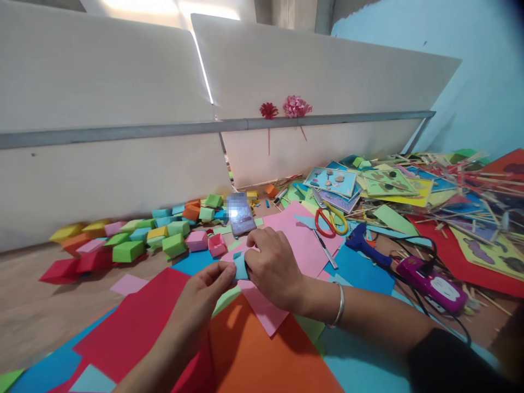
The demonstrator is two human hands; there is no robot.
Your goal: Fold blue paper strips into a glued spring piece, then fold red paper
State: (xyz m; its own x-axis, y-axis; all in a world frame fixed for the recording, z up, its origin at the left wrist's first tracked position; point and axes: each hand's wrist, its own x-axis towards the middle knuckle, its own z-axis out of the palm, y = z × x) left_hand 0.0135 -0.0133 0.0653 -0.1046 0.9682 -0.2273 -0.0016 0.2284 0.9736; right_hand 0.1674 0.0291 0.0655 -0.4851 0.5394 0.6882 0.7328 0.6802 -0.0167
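Observation:
My left hand (204, 292) and my right hand (273, 267) meet over a small folded piece of light blue paper (240, 267), both pinching it just above the desk. It sits over a pink sheet (301, 240) and an orange sheet (254, 355). My right wrist wears a silver bangle (339, 305). A phone (241, 215) stands just behind my right hand. Small pink paper boxes (207, 242) lie a little to the left of it.
Several folded paper boxes (131, 240) in many colours line the white partition (110, 136). Red-and-yellow scissors (331, 218), a pen (326, 250), a blue glue gun (366, 245) and a purple glue gun (432, 281) lie right. Craft cards and wooden sticks (470, 180) pile far right.

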